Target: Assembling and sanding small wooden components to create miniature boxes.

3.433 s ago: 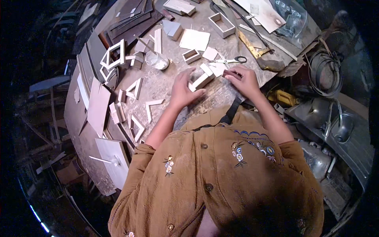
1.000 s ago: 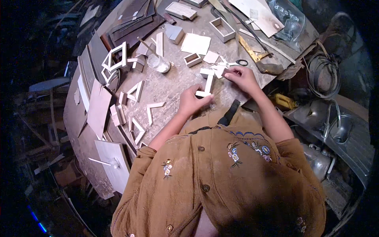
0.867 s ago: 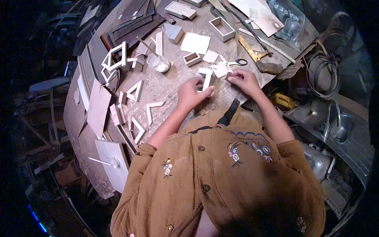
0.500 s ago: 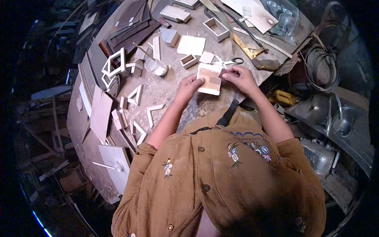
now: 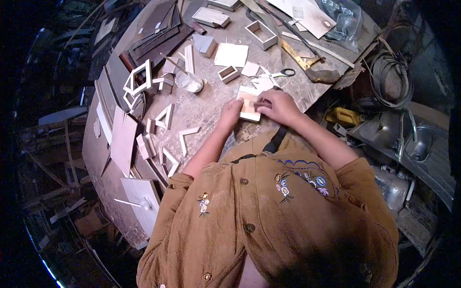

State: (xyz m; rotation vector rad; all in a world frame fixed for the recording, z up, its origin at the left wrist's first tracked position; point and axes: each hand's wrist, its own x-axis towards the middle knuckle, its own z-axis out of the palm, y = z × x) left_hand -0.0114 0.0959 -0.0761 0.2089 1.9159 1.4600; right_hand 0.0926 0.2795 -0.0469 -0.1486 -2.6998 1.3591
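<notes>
A small pale wooden box (image 5: 248, 102) with a tan square inside lies on the workbench (image 5: 206, 108) right in front of me. My left hand (image 5: 231, 112) grips its left side. My right hand (image 5: 277, 104) rests on its right edge, fingers pressing the rim. Both sleeves are brown cloth with small embroidered flowers.
Scissors (image 5: 276, 74) lie just beyond the box, next to a small open wooden box (image 5: 228, 73) and a white sheet (image 5: 231, 54). A clear cup with a stick (image 5: 188, 81) stands to the left. Several L-shaped and square wooden frames (image 5: 165, 116) cover the left side. A larger open box (image 5: 260, 34) sits farther back.
The wooden piece stood up between my hands a second ago; it now lies flat, open side up, with both hands holding it. The view has shifted slightly.
</notes>
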